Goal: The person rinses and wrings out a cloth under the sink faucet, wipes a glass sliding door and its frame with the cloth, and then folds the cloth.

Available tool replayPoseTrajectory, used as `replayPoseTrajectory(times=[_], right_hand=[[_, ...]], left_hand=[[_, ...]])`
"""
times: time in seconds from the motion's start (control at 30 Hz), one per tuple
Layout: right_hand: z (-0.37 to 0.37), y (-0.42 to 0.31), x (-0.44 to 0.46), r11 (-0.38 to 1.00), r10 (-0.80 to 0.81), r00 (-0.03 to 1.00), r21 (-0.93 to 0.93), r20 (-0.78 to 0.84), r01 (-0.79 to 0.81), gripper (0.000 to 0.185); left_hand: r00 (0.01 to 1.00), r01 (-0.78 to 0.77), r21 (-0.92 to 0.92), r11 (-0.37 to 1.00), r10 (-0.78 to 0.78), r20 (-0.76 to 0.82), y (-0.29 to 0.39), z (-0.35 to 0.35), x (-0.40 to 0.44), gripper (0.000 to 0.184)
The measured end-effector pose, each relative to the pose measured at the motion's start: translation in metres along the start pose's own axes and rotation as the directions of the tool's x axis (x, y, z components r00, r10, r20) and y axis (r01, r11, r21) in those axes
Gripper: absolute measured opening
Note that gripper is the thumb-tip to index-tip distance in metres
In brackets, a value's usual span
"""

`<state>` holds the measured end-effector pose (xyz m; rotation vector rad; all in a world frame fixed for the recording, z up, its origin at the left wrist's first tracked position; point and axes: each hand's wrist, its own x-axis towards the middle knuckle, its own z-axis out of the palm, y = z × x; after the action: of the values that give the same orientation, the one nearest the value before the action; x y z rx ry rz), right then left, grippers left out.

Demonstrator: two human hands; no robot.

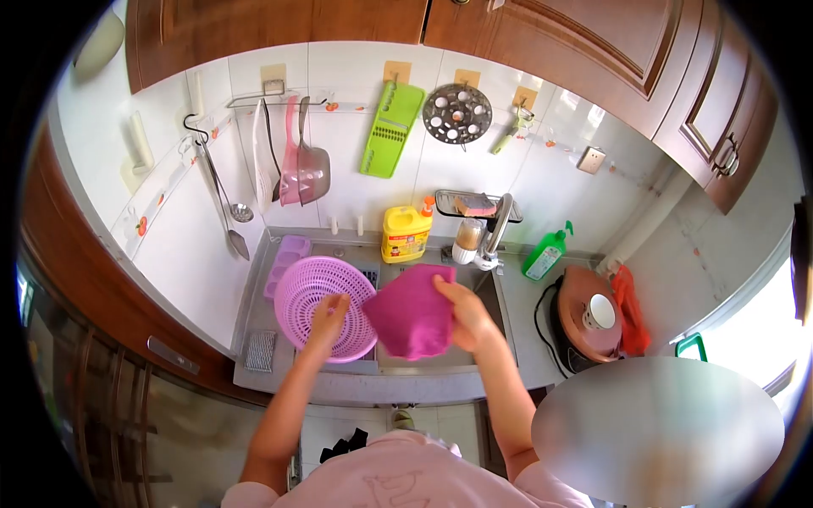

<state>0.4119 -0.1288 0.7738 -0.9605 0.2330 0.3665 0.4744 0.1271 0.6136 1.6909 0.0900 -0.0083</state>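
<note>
A magenta cloth (412,313) hangs spread over the sink (491,309), with my right hand (466,315) gripping its right edge between thumb and fingers. My left hand (329,322) is in front of the purple plastic colander (292,292), its fingers curled together. Whether it holds anything or touches the colander is hidden. The colander sits tilted toward me at the left of the sink. Behind the cloth stand a yellow detergent jug (406,234) and the faucet (495,233) with a white filter.
A green pump bottle (544,254) stands right of the faucet. Further right, a white bowl (600,311) rests on a round brown appliance (580,292) beside a red bag (628,309). A purple tray (288,258) and a wire scrubber (261,351) lie left. Utensils (313,169) hang on the wall.
</note>
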Motion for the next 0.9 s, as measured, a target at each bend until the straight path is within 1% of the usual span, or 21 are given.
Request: replayPoseTrajectory(times=[0.03, 0.07, 0.1, 0.13, 0.17, 0.2, 0.27, 0.3, 0.4, 0.5, 0.6, 0.63, 0.7, 0.73, 0.8, 0.83, 0.9], right_hand=[[0.012, 0.012, 0.005, 1.000, 0.018, 1.000, -0.019, 0.000, -0.018, 0.035], [0.014, 0.032, 0.017, 0.992, 0.123, 0.991, 0.017, 0.055, -0.124, 0.034], [0.014, 0.060, 0.031, 0.983, 0.160, 0.983, 0.079, 0.094, -0.168, 0.035], [0.014, 0.086, 0.043, 0.945, 0.253, 0.948, 0.160, 0.192, -0.284, 0.035], [0.020, 0.106, 0.045, 0.932, 0.283, 0.949, 0.194, 0.139, -0.306, 0.035], [0.023, 0.117, 0.046, 0.918, 0.313, 0.946, 0.229, 0.087, -0.325, 0.035], [0.023, 0.123, 0.040, 0.967, 0.225, 0.972, 0.106, 0.069, -0.231, 0.035], [0.024, 0.124, 0.036, 0.982, 0.181, 0.981, 0.042, 0.067, -0.184, 0.034], [0.030, 0.105, 0.022, 0.983, 0.107, 0.993, -0.144, -0.049, -0.113, 0.035], [0.027, 0.089, 0.018, 0.984, 0.046, 0.997, -0.168, -0.069, -0.057, 0.038], [0.019, 0.086, 0.017, 0.970, -0.009, 0.997, -0.243, -0.080, -0.011, 0.036], [0.015, 0.086, 0.019, 0.961, -0.029, 0.996, -0.276, -0.081, 0.006, 0.035], [0.006, 0.091, 0.021, 0.870, -0.184, 0.982, -0.470, -0.034, 0.146, 0.033], [0.003, 0.092, 0.022, 0.800, -0.260, 0.966, -0.558, 0.006, 0.219, 0.032], [0.002, 0.092, 0.020, 0.661, -0.382, 0.924, -0.699, -0.002, 0.272, 0.031], [0.003, 0.093, 0.018, 0.582, -0.441, 0.897, -0.761, 0.000, 0.287, 0.031], [0.008, 0.096, 0.014, 0.566, -0.571, 0.821, -0.710, 0.030, 0.419, 0.029]], left_hand=[[0.919, 0.326, -0.424, 0.845, -0.179, 0.350, 0.001, 0.008, -0.013, 0.053], [0.712, 0.668, -0.600, 0.440, -0.144, 0.687, 0.003, 0.014, -0.026, 0.062], [0.769, 0.617, -0.699, 0.362, -0.088, 0.633, -0.005, 0.026, -0.039, 0.066], [0.823, 0.553, -0.786, 0.275, -0.038, 0.566, -0.016, 0.038, -0.051, 0.070], [0.873, 0.479, -0.859, 0.182, 0.005, 0.488, -0.022, 0.044, -0.057, 0.074], [0.871, 0.484, -0.864, 0.138, 0.021, 0.491, -0.019, 0.042, -0.060, 0.076], [0.870, 0.490, -0.871, 0.043, 0.047, 0.491, 0.001, 0.032, -0.069, 0.079], [0.849, 0.503, -0.857, 0.117, 0.123, 0.515, 0.013, 0.021, -0.075, 0.077], [0.827, 0.561, -0.823, 0.088, -0.010, 0.562, 0.021, 0.001, -0.078, 0.062], [0.898, 0.435, -0.857, 0.276, -0.057, 0.437, 0.014, 0.001, -0.074, 0.050], [0.822, 0.563, -0.797, 0.218, -0.046, 0.568, 0.025, -0.002, -0.077, 0.043], [0.820, 0.566, -0.789, 0.240, -0.065, 0.569, 0.030, -0.002, -0.079, 0.043], [0.817, 0.571, -0.770, 0.284, -0.102, 0.568, 0.040, -0.003, -0.085, 0.043], [0.823, 0.561, -0.772, 0.299, -0.107, 0.557, 0.045, -0.003, -0.086, 0.044], [0.834, 0.545, -0.772, 0.328, -0.119, 0.539, 0.051, -0.005, -0.091, 0.045], [0.834, 0.541, -0.778, 0.321, -0.083, 0.545, 0.053, -0.008, -0.093, 0.045], [0.830, 0.534, -0.788, 0.308, -0.013, 0.557, 0.057, -0.011, -0.095, 0.045]])
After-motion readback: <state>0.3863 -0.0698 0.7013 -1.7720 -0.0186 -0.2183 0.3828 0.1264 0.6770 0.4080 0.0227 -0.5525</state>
